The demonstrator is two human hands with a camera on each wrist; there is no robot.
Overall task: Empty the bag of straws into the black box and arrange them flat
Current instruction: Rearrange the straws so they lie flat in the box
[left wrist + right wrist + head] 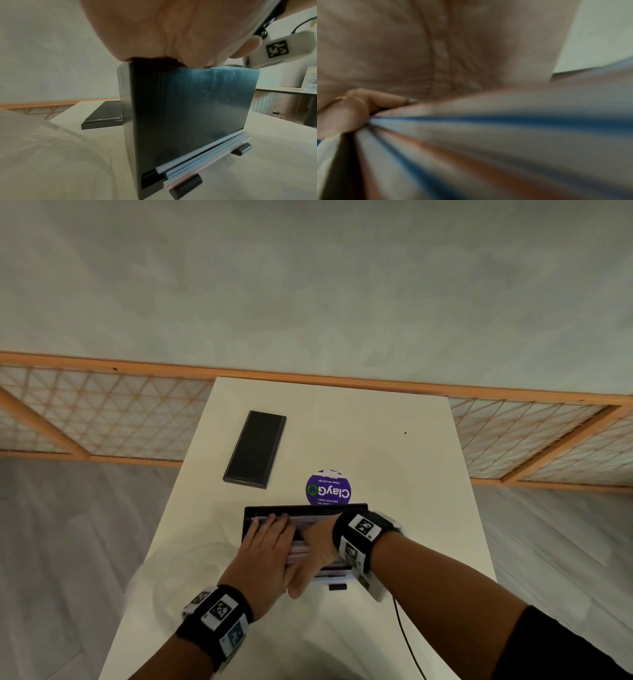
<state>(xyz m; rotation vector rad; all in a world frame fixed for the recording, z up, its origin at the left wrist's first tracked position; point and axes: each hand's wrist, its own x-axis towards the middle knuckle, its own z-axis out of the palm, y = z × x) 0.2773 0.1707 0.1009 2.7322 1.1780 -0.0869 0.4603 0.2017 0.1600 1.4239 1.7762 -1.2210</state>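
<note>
The black box (pixel 308 508) stands mid-table with pale striped straws (pixel 310 523) lying lengthwise in it. My left hand (pixel 270 529) lies flat on the straws, fingers straight and pointing away from me. My right hand (pixel 308 563) reaches across from the right and rests on the straws beside the left hand, thumb toward me. In the left wrist view, several straws (pixel 202 158) poke out of a slot at the foot of the box wall (pixel 188 111). The right wrist view is blurred: straws (pixel 488 135) run under my palm, fingertips (pixel 356 106) touching them. The clear plastic bag (pixel 161 573) lies crumpled at the left.
The box's black lid (pixel 255 450) lies flat at the far left of the white table (pixel 394 440). A round purple sticker (pixel 328 487) sits just behind the box. A black cable (pixel 407 642) trails off the near edge. A wooden lattice screen (pixel 102 412) stands behind the table.
</note>
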